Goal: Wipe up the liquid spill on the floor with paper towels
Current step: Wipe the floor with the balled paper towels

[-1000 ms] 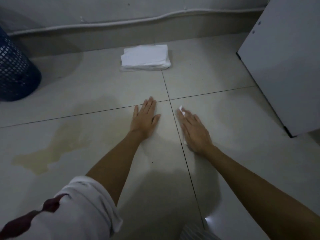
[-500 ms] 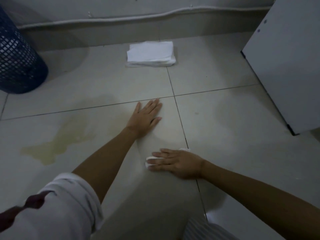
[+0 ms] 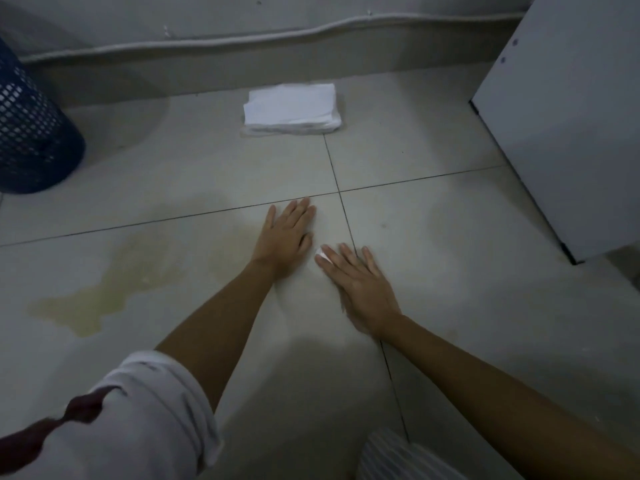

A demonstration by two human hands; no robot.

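Note:
A yellowish spill (image 3: 114,285) spreads over the pale floor tiles at the left, with fainter wet marks toward the middle. My left hand (image 3: 285,235) lies flat on the floor, fingers straight, just right of the spill. Beside it my right hand (image 3: 360,289) presses flat on a white paper towel (image 3: 320,254); only a small corner of the towel shows past my fingertips. A stack of folded white paper towels (image 3: 292,109) sits on the floor near the wall.
A dark blue mesh basket (image 3: 31,126) stands at the far left. A white cabinet panel (image 3: 568,126) rises at the right. A skirting and a cable (image 3: 277,26) run along the back wall. My white sleeve (image 3: 138,410) fills the lower left.
My right hand swept the towel toward me and to the left, then pushed it forward again to beside my left hand. My left hand stayed planted.

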